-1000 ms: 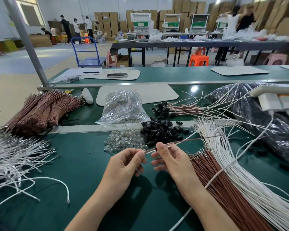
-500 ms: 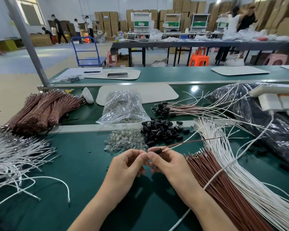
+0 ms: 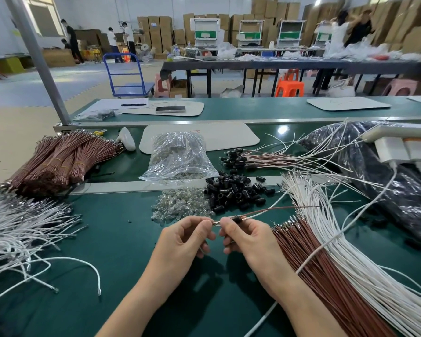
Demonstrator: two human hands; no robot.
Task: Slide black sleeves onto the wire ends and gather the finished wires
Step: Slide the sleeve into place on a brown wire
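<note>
1. Both my hands meet low over the green table (image 3: 112, 251). My left hand (image 3: 185, 242) pinches the bright metal wire end (image 3: 216, 224) between thumb and forefinger, and my right hand (image 3: 249, 239) pinches the wire (image 3: 277, 210) just behind it. Each grip is narrow and closed on the wire.
2. The black sleeve (image 3: 236, 218) sits on the wire at my right fingertips, just short of the metal tip. The wire's long axis runs left to right, with the tip toward my left hand and the tail trailing right over the white wires (image 3: 338, 242).
3. The coming slide should follow that axis leftward. My right hand is nearer the sleeve and likely pushes while my left steadies the tip.
4. The sleeve is a short, matte tube. The wire is thin and limp, a brown strand paired with a pale one. Loose sleeves (image 3: 233, 193) are heaped beyond my hands, beside glassy clear bulbs (image 3: 180, 203). Finished wires (image 3: 255, 158) lie farther back, their capped ends pointing left.
</note>
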